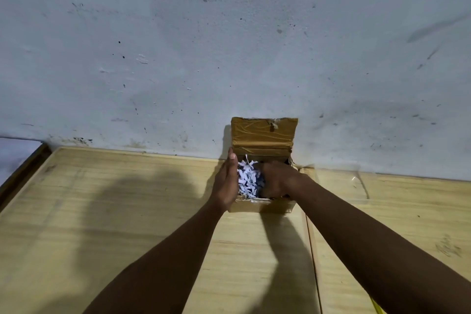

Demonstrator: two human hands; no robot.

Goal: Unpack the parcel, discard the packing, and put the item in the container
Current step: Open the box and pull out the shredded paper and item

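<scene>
Where the pale wooden surface (127, 211) meets the scuffed grey-white wall (229, 46), a small cardboard parcel (265, 208) sits with its taped lid (263, 135) thrown back and standing against that wall; the box is heaped with white shredded paper (248, 180), which hides whatever item lies beneath, so the item itself cannot be made out; the left hand (225, 183) is flat and open, fingers straight and together, pressed along the left side of the parcel and the paper, gripping nothing; the right hand (276, 180) is plunged into the shreds from the right with fingers curled down among them, though whether it has closed on anything cannot be told, since the paper covers the fingertips; just right of the parcel a clear, nearly invisible container (334, 183) stands against the wall, partly crossed by the right forearm; a seam divides the surface below the parcel; at far left a dark edge and a white sheet (17, 150) lie beyond the surface; the arms cast broad shadows.
</scene>
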